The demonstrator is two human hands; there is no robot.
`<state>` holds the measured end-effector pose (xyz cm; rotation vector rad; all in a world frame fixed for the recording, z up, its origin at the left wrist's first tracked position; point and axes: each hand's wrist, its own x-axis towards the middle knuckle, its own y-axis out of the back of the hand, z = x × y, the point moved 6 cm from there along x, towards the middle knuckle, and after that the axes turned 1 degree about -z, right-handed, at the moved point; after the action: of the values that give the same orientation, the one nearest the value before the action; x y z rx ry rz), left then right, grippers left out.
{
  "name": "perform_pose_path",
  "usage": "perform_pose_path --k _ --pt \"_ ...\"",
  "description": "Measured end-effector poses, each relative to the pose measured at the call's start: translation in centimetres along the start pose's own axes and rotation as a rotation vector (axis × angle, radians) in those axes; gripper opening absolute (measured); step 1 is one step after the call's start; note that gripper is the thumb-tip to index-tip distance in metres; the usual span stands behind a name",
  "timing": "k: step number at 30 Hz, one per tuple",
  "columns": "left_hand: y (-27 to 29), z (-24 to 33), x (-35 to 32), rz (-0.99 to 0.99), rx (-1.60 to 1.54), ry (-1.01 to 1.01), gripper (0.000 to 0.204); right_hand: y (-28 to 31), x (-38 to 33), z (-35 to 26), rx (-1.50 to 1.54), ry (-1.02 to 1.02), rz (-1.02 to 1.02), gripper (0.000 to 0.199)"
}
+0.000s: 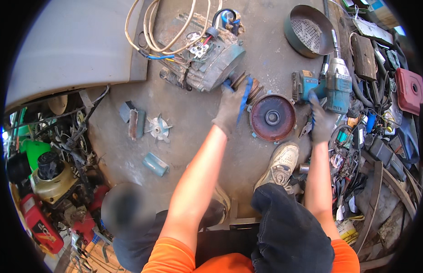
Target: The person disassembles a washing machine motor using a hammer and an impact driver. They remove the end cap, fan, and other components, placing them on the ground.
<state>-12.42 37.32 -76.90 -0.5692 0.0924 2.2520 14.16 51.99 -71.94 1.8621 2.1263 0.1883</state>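
My left hand, in a grey and blue work glove, is closed around the rusty grooved pulley at the shaft end of an electric motor. Some of its fingers are hidden behind the pulley. Loops of pale cable and loose coloured wires lie over the motor's open terminal area. My right hand, gloved the same way, grips the handle of a teal cordless impact wrench, whose socket end points away from me. Between my hands lies a round motor end cover with a bearing seat in its middle.
A small fan, metal pieces and a teal curved cover lie on the floor at left. At far right stands a round pan beside heaped scrap. My shoe is near the end cover. Machine parts crowd the left.
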Motion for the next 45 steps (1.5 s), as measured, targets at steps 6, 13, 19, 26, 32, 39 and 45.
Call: perform_pose_path --k 6,13,19,26,32,39,45 --pt "2.7 3.4 -4.7 -0.134 0.519 0.281 0.052 -1.4 4.1 -2.2 0.147 0.092 0.151 0.042" --pt "2.6 9.1 -9.3 -0.242 0.491 0.349 0.03 0.0 -3.4 -10.6 0.441 0.054 -0.159 0.045" --pt "-1.7 10.9 -9.4 -0.208 -0.592 0.321 0.035 -5.8 -12.1 -9.8 0.724 -0.417 -0.623 0.041" --pt "3.1 5.4 -7.3 -0.045 -0.382 0.351 0.036 -13.9 -18.6 -3.4 0.963 -0.915 -0.802 0.039" --pt "4.9 5.1 -6.5 0.168 -0.195 0.373 0.029 -17.1 -20.2 -0.9 1.089 -1.113 -0.815 0.039" --pt "5.2 5.6 -6.0 0.29 -0.031 0.45 0.031 -18.7 -21.2 -1.1 1.223 -1.243 -0.774 0.036" --pt "6.1 5.3 -4.9 0.398 0.088 0.41 0.03 -19.9 -22.4 -1.3 1.249 -1.278 -0.715 0.032"
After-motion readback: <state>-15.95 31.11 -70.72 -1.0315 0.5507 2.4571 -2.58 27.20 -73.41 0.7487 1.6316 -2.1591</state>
